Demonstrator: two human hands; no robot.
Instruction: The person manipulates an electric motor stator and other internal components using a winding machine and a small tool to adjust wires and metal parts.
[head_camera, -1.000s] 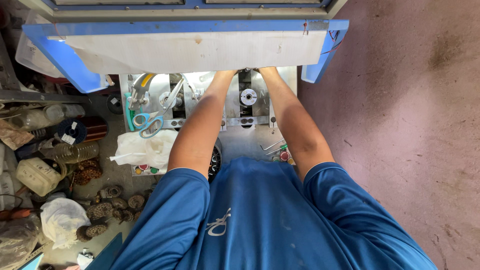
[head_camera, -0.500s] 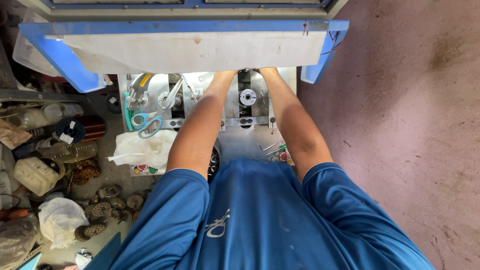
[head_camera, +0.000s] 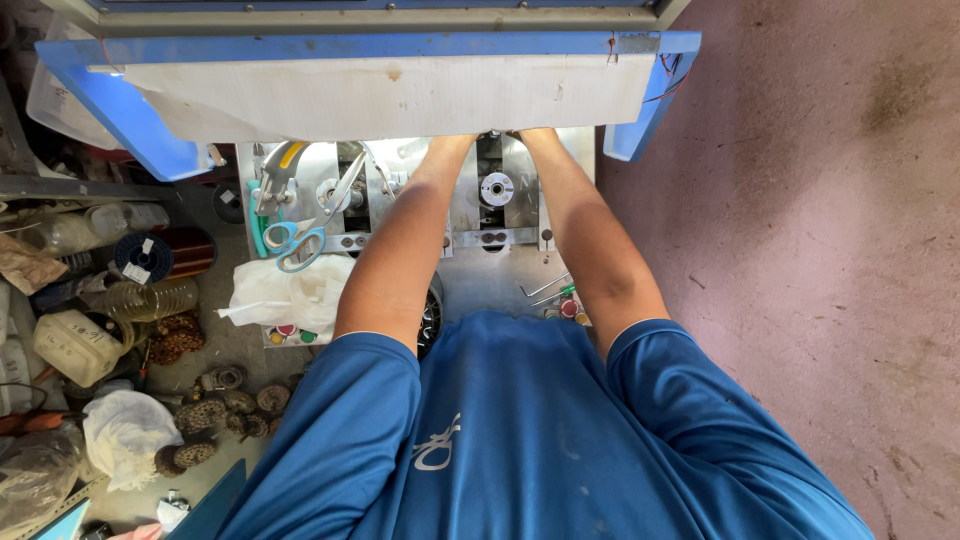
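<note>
Our left hand (head_camera: 458, 140) and right hand (head_camera: 530, 135) reach under a white panel (head_camera: 390, 95) that hides their fingers, so we cannot tell their grip. Between our forearms sits a round metal spindle (head_camera: 496, 188) on the steel table (head_camera: 500, 280); scissors (head_camera: 300, 235) and a white rag (head_camera: 285, 295) lie left.

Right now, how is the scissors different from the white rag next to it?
The scissors are hard metal with light blue handles; the white rag is soft and crumpled. The scissors are thin and lie slanted, blades pointing up toward the machine parts; the rag is a wider heap nearer the person. Both rest on the metal bench, left of the person's left arm, and no hand touches either; both hands are hidden under the shelf.
</note>
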